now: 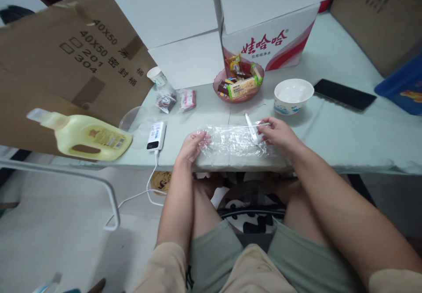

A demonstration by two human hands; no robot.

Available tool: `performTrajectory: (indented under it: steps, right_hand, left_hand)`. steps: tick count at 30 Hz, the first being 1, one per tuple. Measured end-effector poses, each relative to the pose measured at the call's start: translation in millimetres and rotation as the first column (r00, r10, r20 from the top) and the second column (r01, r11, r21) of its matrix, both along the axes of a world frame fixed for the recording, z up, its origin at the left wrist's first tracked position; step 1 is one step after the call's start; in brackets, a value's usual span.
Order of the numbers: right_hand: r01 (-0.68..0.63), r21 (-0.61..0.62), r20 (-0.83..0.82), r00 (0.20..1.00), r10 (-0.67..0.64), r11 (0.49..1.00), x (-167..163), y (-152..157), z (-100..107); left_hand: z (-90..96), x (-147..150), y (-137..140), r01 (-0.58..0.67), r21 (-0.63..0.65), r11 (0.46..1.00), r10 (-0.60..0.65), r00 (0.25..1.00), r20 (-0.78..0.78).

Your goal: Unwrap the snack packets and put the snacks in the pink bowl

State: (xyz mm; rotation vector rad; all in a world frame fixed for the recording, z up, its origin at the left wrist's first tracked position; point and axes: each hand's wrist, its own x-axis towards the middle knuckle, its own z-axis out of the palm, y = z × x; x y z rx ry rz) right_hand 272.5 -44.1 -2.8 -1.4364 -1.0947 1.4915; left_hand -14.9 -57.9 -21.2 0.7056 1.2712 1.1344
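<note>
A crinkled sheet of clear plastic film [227, 143] stretches between my two hands, just above the front edge of the table. My left hand [193, 146] pinches its left end between thumb and fingers. At the other end, my right hand [277, 132] grips the film with closed fingers. A slim white utility knife or similar stick-shaped tool [252, 128] lies by the right fingertips, partly seen through or against the film; whether the hand touches it I cannot tell. Just behind the right hand stands a white paper bowl [293, 95] with blue print.
Wrapped snacks fill a pink bowl [217, 92] at the back. Left of it are small packets [187, 99], a paper cup [157, 77], a corded power bank [156, 136] and a tipped yellow jug [94, 137]. A black phone [344, 94] lies right. Cardboard boxes [79, 64] stand behind.
</note>
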Motion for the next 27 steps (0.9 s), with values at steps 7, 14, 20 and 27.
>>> performTrajectory:
  steps: [7,14,20,27]
  right_hand:
    - [-0.233,-0.051,-0.073,0.971,0.229,0.971,8.7,-4.8,-4.0]
    - [-0.309,0.036,0.088,0.948,0.305,0.951,20.4,-0.7,-6.0]
    - [-0.323,0.153,-0.157,0.925,0.346,0.934,-16.4,-12.5,-11.4]
    - [-0.652,0.185,-0.023,0.746,0.666,0.736,-44.1,-25.0,-13.9]
  left_hand:
    - [5.1,-5.3,1.4,-0.11,0.012,0.994,0.108,0.986,0.126]
    - [5.4,-4.5,2.0,-0.086,-0.099,0.991,0.1,0.986,0.137]
    - [2.4,17.4,-4.7,0.225,-0.024,0.974,-0.221,0.968,0.122]
    - [1.1,24.5,-2.9,0.389,-0.045,0.92,-0.387,0.921,0.051]
